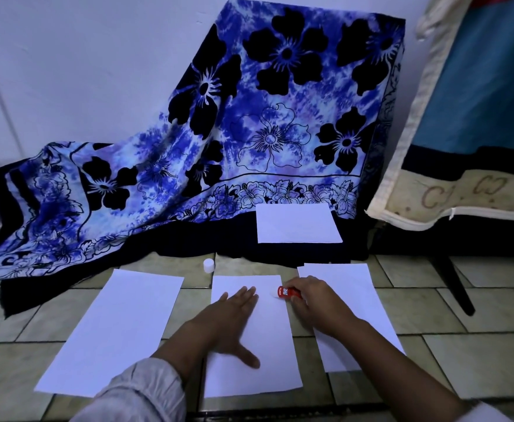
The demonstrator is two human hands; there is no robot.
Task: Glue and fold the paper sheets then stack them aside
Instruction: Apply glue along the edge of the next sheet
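Note:
Three white paper sheets lie side by side on the tiled floor: a left sheet [118, 330], a middle sheet [268, 354] and a right sheet [359, 287]. My left hand [234, 321] presses flat on the middle sheet, fingers spread. My right hand [313, 300] grips a red glue stick [286, 293], its white tip touching the middle sheet near the upper right edge. The white glue cap [208, 265] stands on the floor above the middle sheet. A folded white stack [297, 223] rests on dark cloth further back.
A blue floral cloth [249, 117] drapes over something against the wall behind the sheets. A mattress edge [432, 193] and a dark furniture leg [456, 284] stand to the right. The tiled floor [462, 345] stretches right of the sheets.

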